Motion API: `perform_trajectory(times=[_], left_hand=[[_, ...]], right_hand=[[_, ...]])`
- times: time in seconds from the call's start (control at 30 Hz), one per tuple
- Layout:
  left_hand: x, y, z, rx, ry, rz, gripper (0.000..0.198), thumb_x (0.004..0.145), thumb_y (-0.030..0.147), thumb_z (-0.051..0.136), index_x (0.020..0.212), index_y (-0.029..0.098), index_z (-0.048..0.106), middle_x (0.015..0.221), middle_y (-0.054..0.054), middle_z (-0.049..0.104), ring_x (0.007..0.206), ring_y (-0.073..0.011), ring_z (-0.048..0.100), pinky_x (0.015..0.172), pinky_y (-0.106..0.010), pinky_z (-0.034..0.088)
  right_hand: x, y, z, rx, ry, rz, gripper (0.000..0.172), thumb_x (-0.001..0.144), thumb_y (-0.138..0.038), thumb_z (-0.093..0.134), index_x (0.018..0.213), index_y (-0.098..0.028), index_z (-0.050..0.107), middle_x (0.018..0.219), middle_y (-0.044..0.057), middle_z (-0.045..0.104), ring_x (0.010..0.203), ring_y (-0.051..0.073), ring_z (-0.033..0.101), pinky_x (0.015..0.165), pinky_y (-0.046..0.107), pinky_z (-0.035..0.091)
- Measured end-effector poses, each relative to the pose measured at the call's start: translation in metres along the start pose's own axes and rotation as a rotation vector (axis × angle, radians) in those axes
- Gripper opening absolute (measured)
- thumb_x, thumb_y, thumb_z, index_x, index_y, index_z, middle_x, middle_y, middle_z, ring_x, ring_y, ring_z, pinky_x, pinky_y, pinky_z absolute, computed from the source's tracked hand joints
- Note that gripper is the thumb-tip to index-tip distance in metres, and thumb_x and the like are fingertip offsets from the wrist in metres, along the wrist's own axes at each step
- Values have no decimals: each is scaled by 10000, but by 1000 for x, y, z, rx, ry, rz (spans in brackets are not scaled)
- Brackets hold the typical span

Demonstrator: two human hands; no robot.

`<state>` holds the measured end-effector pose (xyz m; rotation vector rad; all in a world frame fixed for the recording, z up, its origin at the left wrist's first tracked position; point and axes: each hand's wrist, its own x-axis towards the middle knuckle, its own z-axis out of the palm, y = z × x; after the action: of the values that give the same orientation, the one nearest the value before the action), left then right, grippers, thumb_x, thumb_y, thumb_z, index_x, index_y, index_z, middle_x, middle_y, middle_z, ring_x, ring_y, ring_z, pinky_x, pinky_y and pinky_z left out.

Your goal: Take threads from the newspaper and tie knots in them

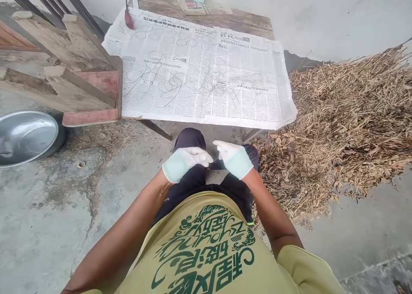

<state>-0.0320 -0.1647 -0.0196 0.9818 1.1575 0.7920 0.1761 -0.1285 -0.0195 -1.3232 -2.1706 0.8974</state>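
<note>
Both my hands wear white gloves with pale green cuffs and are held over my lap, close together. My left hand [192, 156] has its thumb and fingers pinched together. Facing it, my right hand [230, 153] is also closed in a pinch. A thin dark wire [215, 160] shows in the small gap between them; its ends are hidden by the gloves. Just beyond, several thin wires [175, 81], some bent into loops, lie on a newspaper [138, 98] spread over a wooden table [254, 24].
A tool with a red handle [129, 19] lies at the newspaper's far left. Wooden furniture with upturned legs [86, 83] stands left of the table. A metal basin [28, 135] sits on the concrete floor. Dry stalks [347, 113] are heaped on the right.
</note>
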Motion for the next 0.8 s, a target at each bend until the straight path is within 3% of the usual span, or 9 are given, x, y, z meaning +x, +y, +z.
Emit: perform_trajectory(times=[0.17, 0.23, 0.33, 0.47, 0.53, 0.67, 0.8], left_hand=[[2, -1, 0, 6, -28, -24, 351, 772, 520, 804, 817, 172, 815, 856, -122, 787, 741, -220, 702, 740, -351, 568], [4, 0, 0, -10, -15, -16, 359, 769, 525, 805, 814, 169, 812, 864, -123, 788, 725, -215, 698, 724, -350, 569], [6, 3, 2, -61, 67, 6, 381, 747, 537, 820, 814, 163, 809, 881, -127, 788, 731, -224, 701, 732, -368, 579], [8, 4, 5, -102, 177, 26, 372, 728, 536, 835, 792, 170, 810, 883, -123, 790, 756, -236, 704, 793, -397, 587], [8, 2, 6, -104, 172, 32, 358, 749, 530, 822, 798, 175, 814, 890, -124, 791, 774, -239, 703, 803, -395, 586], [9, -5, 4, -65, 116, 18, 362, 743, 532, 823, 801, 175, 819, 903, -134, 791, 767, -231, 693, 769, -373, 583], [14, -9, 1, -17, 48, -41, 386, 718, 564, 824, 777, 183, 812, 876, -129, 791, 727, -218, 688, 705, -349, 579]], right_hand=[[1, -2, 3, -46, -59, -11, 357, 911, -114, 557, 1189, -213, 758, 872, 66, 752, 826, 206, 669, 850, 308, 493], [3, -5, 2, 119, -28, 73, 310, 945, -191, 559, 1184, -231, 752, 820, 36, 745, 786, 183, 674, 833, 298, 511], [6, -9, -1, 488, 63, 292, 333, 978, -342, 533, 1235, -215, 703, 754, 5, 727, 650, 139, 662, 683, 261, 534], [2, -13, 2, 741, 77, 402, 294, 929, -362, 564, 1048, -148, 727, 704, 28, 716, 553, 119, 637, 538, 223, 497], [-1, -14, 8, 757, 62, 406, 254, 904, -325, 575, 986, -150, 739, 677, 23, 712, 535, 115, 630, 535, 219, 499], [-4, -11, 22, 649, 73, 435, 296, 893, -251, 541, 1079, -183, 761, 654, -5, 701, 519, 117, 613, 534, 227, 501], [-3, -7, 25, 342, 108, 307, 255, 870, -182, 581, 977, -248, 803, 749, 10, 741, 711, 167, 689, 754, 281, 555]])
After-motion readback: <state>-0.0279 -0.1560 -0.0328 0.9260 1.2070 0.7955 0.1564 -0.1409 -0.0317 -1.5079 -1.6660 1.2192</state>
